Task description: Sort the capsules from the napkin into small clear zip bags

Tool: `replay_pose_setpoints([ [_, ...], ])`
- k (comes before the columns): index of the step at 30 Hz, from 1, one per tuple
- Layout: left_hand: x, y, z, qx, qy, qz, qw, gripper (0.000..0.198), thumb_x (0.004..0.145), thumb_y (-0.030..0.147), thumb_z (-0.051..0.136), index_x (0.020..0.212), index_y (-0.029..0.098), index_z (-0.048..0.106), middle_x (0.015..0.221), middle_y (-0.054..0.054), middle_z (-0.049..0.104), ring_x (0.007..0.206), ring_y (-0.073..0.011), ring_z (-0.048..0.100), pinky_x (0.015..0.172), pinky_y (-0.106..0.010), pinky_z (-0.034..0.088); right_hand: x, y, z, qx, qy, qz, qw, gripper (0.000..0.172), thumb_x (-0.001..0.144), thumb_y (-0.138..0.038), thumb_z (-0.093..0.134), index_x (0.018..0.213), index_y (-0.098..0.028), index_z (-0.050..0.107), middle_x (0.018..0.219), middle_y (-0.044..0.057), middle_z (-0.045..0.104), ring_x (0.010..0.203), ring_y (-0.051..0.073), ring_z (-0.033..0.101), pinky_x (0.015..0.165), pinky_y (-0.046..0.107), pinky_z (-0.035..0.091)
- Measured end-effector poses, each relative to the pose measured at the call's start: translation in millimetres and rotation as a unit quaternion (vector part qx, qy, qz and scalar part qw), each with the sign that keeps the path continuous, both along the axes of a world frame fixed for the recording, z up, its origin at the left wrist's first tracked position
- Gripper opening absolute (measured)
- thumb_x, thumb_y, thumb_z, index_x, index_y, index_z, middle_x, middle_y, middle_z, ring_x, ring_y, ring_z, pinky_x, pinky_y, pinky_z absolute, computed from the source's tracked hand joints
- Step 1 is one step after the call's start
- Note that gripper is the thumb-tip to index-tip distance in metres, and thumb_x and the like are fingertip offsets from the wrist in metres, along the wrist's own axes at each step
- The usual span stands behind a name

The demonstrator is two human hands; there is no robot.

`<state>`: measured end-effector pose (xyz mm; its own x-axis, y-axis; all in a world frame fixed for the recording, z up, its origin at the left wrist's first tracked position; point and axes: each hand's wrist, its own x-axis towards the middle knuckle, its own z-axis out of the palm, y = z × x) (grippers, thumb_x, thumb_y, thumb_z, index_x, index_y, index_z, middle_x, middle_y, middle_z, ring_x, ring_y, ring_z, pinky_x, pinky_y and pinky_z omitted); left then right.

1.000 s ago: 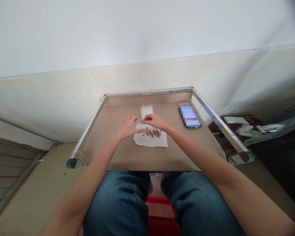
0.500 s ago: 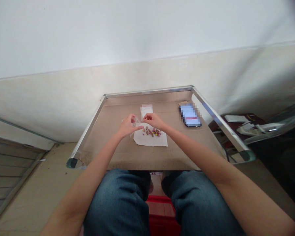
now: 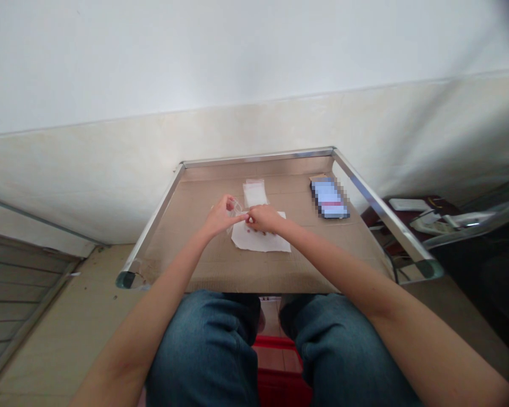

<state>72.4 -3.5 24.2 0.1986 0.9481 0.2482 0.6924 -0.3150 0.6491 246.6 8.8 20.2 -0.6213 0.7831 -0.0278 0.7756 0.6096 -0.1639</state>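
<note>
On the cardboard-covered worktop (image 3: 195, 265), our left hand (image 3: 221, 217) pinched a small clear plastic bag (image 3: 236, 210) narrowly at its edge, just beside our right hand (image 3: 263, 219), which was bunched low over a white paper sheet (image 3: 261, 242). What it held we could not tell. The small coloured pellets (image 3: 249, 222) lay mostly hidden beneath it, and whether any had entered the bag we could not tell. Beyond lay a second flat pale bag (image 3: 255, 193), and further right a phone (image 3: 329, 198)

Camera: one, worn on the person's head | Faces: forward and down | Near: knees (image 3: 201, 345) directly below, left hand (image 3: 223, 217) and right hand (image 3: 265, 219) mid-frame over the table (image 3: 257, 156) | Far: wall (image 3: 254, 62) filling the top
</note>
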Motion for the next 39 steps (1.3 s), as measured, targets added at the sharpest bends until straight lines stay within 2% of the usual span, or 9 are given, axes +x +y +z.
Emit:
replay_pose_setpoints([
  [8, -0.8, 2.7, -3.4, -0.009, 0.012, 0.000, 1.000, 0.054, 0.058, 0.049, 0.065, 0.098, 0.020, 0.043, 0.085, -0.002, 0.055, 0.077, -0.0155, 0.053, 0.069, -0.030, 0.042, -5.7, -6.0, 2.6, 0.041, -0.044, 0.035, 0.998, 0.026, 0.078, -0.030, 0.045, 0.087, -0.014, 0.064, 0.093, 0.012, 0.065, 0.085, 0.022, 0.059, 0.073, 0.029, 0.039],
  [11, -1.2, 2.9, -3.7, -0.004, 0.015, -0.003, 1.000, 0.054, 0.058, 0.049, 0.065, 0.098, 0.020, 0.043, 0.085, -0.002, 0.055, 0.077, -0.0155, 0.054, 0.070, -0.030, 0.042, -5.1, -5.2, 1.7, 0.038, -0.024, 0.022, 0.999, 0.024, 0.078, -0.027, 0.044, 0.084, -0.015, 0.064, 0.090, 0.011, 0.066, 0.083, 0.021, 0.059, 0.072, 0.029, 0.038],
  [15, -2.0, 2.8, -3.2, -0.004, 0.019, -0.010, 1.000, 0.054, 0.059, 0.050, 0.065, 0.098, 0.020, 0.043, 0.084, -0.003, 0.055, 0.077, -0.0155, 0.054, 0.070, -0.030, 0.043, 2.0, 3.0, 1.6, -0.009, 0.099, -0.055, 0.994, 0.022, 0.077, -0.032, 0.047, 0.080, -0.018, 0.064, 0.080, 0.007, 0.066, 0.073, 0.017, 0.057, 0.062, 0.024, 0.036],
  [18, -1.8, 2.5, -2.3, -0.011, 0.023, -0.010, 1.000, 0.054, 0.058, 0.050, 0.065, 0.097, 0.020, 0.043, 0.084, -0.002, 0.055, 0.077, -0.0155, 0.054, 0.070, -0.030, 0.042, 6.6, 10.8, 5.9, -0.039, 0.238, -0.116, 0.964, 0.023, 0.077, -0.031, 0.047, 0.080, -0.016, 0.064, 0.075, 0.005, 0.064, 0.066, 0.013, 0.053, 0.059, 0.022, 0.035],
  [21, -0.8, 1.6, -0.7, -0.016, 0.021, -0.008, 1.000, 0.055, 0.058, 0.050, 0.065, 0.098, 0.020, 0.043, 0.084, -0.002, 0.055, 0.077, -0.0154, 0.053, 0.070, -0.030, 0.042, 7.0, 15.1, 12.9, -0.070, 0.362, -0.111, 0.923, 0.025, 0.077, -0.030, 0.045, 0.075, -0.012, 0.062, 0.068, 0.003, 0.060, 0.061, 0.010, 0.049, 0.057, 0.021, 0.034],
  [24, 0.6, 0.2, 1.4, -0.016, 0.019, -0.009, 1.000, 0.056, 0.058, 0.050, 0.065, 0.099, 0.020, 0.043, 0.084, -0.002, 0.055, 0.077, -0.0155, 0.053, 0.069, -0.030, 0.042, 4.7, 15.0, 18.1, -0.106, 0.423, -0.073, 0.897, 0.026, 0.076, -0.033, 0.047, 0.071, -0.011, 0.060, 0.063, 0.001, 0.055, 0.057, 0.009, 0.044, 0.054, 0.021, 0.032],
  [34, 4.8, -1.3, 5.5, -0.015, 0.005, -0.025, 1.000, 0.057, 0.058, 0.050, 0.066, 0.100, 0.019, 0.042, 0.082, -0.002, 0.054, 0.075, -0.0142, 0.051, 0.068, -0.028, 0.042, -0.1, 13.6, 14.1, -0.148, 0.418, -0.017, 0.896, 0.029, 0.075, -0.038, 0.050, 0.077, -0.011, 0.062, 0.065, 0.001, 0.055, 0.057, 0.008, 0.042, 0.054, 0.021, 0.031],
  [39, 5.2, -0.3, 5.4, -0.025, -0.022, -0.011, 0.999, 0.056, 0.058, 0.051, 0.066, 0.099, 0.019, 0.044, 0.083, -0.002, 0.054, 0.077, -0.0143, 0.052, 0.070, -0.029, 0.042, 3.4, 14.3, 13.5, -0.094, 0.416, -0.063, 0.902, 0.029, 0.080, -0.034, 0.044, 0.079, -0.011, 0.061, 0.066, 0.002, 0.056, 0.058, 0.009, 0.045, 0.055, 0.020, 0.033],
])
